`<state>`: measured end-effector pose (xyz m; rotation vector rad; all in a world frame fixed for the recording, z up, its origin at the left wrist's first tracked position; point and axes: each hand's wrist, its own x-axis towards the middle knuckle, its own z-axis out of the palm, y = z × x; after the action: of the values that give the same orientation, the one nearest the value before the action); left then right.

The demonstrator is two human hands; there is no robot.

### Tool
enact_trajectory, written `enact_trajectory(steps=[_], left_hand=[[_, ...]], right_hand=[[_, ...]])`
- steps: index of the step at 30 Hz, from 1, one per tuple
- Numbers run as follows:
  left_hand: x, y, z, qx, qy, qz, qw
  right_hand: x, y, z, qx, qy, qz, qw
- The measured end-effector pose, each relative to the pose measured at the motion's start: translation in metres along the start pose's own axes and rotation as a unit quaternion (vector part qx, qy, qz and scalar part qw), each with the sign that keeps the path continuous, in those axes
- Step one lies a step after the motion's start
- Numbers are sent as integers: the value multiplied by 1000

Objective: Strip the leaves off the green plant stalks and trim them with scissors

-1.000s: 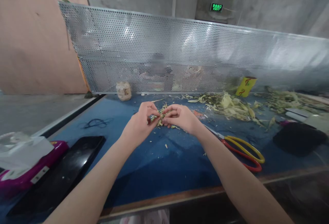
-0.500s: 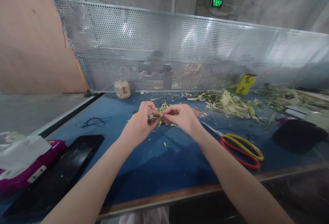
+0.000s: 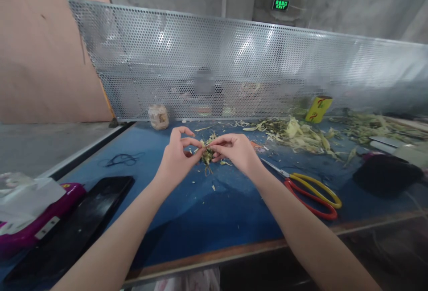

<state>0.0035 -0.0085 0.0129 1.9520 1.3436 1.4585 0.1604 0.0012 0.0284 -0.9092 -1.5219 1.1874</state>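
Note:
My left hand [image 3: 176, 156] and my right hand [image 3: 236, 149] meet at their fingertips above the blue tabletop. Thumb and finger of the left are pinched together, its upper finger arched away. The right pinches with its fingers curled. Whatever lies between the fingertips is too small to make out; it may be a pale plant scrap. Just beneath and behind them is a small heap of green and yellowish plant bits [image 3: 207, 156], partly hidden by the fingers. Right of my right hand, scissors [image 3: 310, 193] with one red and one yellow handle lie with blades toward it.
Dried husk-like leaves [image 3: 297, 136] are piled at the back right, beside a yellow box [image 3: 318, 109]. A wrapped roll [image 3: 158, 117] stands back left. Black cord [image 3: 123, 159], a black phone-like slab [image 3: 76, 224] and a purple tissue box [image 3: 53, 215] lie left. A perforated metal screen [image 3: 187, 50] closes the back.
My left hand has shifted slightly left and its upper fingers have lifted and spread. The joined fingertips have moved a little left, uncovering more of the plant heap.

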Motion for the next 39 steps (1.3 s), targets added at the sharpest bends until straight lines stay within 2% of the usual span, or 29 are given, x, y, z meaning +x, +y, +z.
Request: enact_trajectory(steps=[7,14,16,18,21,23,25,28,31,33,36,39], left_hand=[[0,2,1,-31,-11,2,999],[2,2,1,-143,-23,-26,989],[3,3,0,-154,-18,-32,987],[3,5,-1,-166,-8,-40,985],[4,6,-1,-190,11,-46,981],[4,8,-1,-197,24,-42,979],[4,9,-1,-197,29,-34,979],[3,10,-2,-189,25,-27,981],[3,9,-2,-174,18,-28,984],[3,7,-3,-167,16,-29,985],[3,6,-2,-161,15,-35,986],[3,7,-1,-163,2,-45,986]], right_hand=[[4,8,-3,-22,-3,-42,999],[5,9,-5,-88,40,-97,991],[6,7,-6,-48,61,-93,993],[8,7,-8,38,68,-68,995],[12,9,-9,174,65,-34,982],[15,11,-10,203,71,-28,976],[15,13,-11,159,70,-42,984],[13,12,-11,4,32,-91,995],[11,12,-9,-109,-12,-118,987],[10,12,-8,-151,-19,-137,979],[10,14,-6,-230,16,-190,954],[10,17,-8,-347,80,-236,904]])
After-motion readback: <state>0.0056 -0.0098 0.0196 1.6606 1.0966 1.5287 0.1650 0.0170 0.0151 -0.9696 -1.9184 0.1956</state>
